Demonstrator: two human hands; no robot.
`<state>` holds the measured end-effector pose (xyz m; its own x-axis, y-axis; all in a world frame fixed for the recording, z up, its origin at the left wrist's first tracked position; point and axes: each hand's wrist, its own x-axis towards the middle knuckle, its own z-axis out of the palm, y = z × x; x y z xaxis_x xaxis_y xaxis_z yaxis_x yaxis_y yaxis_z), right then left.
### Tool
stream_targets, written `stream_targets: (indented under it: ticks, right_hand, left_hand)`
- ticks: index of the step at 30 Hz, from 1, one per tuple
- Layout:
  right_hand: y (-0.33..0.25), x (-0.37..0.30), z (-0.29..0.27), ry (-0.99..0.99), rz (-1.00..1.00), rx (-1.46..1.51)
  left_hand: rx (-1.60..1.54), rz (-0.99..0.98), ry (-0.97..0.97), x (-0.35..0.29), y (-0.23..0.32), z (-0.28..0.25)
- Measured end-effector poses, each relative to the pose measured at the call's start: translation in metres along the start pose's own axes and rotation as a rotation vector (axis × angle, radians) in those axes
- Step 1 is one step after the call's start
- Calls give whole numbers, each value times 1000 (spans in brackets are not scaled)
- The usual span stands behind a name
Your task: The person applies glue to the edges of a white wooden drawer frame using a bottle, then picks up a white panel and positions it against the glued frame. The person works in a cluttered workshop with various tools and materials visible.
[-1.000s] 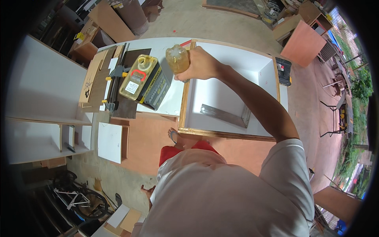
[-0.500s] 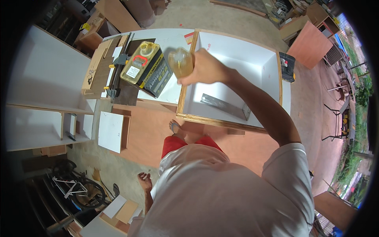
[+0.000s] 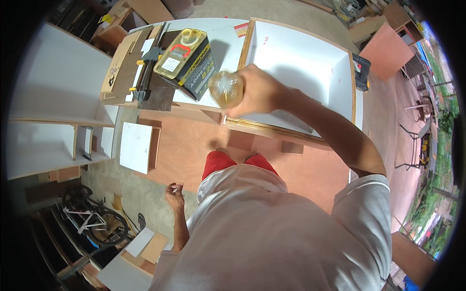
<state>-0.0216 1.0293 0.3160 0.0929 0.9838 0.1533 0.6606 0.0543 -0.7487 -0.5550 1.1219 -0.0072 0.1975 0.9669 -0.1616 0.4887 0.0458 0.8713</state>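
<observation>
My right hand (image 3: 259, 90) is wrapped round a clear plastic bottle (image 3: 226, 89) with amber liquid in it. The bottle's rounded end faces up toward me, and its other end is hidden. Hand and bottle are over the near left corner of a white-lined box (image 3: 301, 43) with bare plywood edges. Just left of the bottle stands a rectangular metal adhesive can (image 3: 187, 62), black and yellow with a red handle. My left hand (image 3: 174, 195) hangs low by my side, its fingers loosely bent and apart, nothing visible in them.
Bar clamps (image 3: 145, 70) lie on boards at the left of the white worktop (image 3: 227, 36). A black case (image 3: 361, 72) is right of the box. White cabinets (image 3: 53, 82) stand at far left, a small drawer-like box (image 3: 137, 147) on the floor, and a bicycle (image 3: 92, 218) behind.
My right hand and the bottle have come slightly nearer to me, over the box's front corner. My left hand has risen a little, its fingers bent. The view has shifted.
</observation>
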Motion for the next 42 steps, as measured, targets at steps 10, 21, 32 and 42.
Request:
stream_targets:
  ticks: [10,21,32,42]
  right_hand:
    - [-21,-7,3,142,185,66]
    - [-68,-157,47,1210,-158,1238]
    - [-129,-308,134,1737,48,993]
    - [-103,-379,107,1757,-44,992]
  left_hand:
    - [-265,147,-445,84,184,70]
    - [491,1453,-814,97,450,147]
    - [670,1663,-1094,111,478,176]
    - [695,1236,-1347,96,495,177]
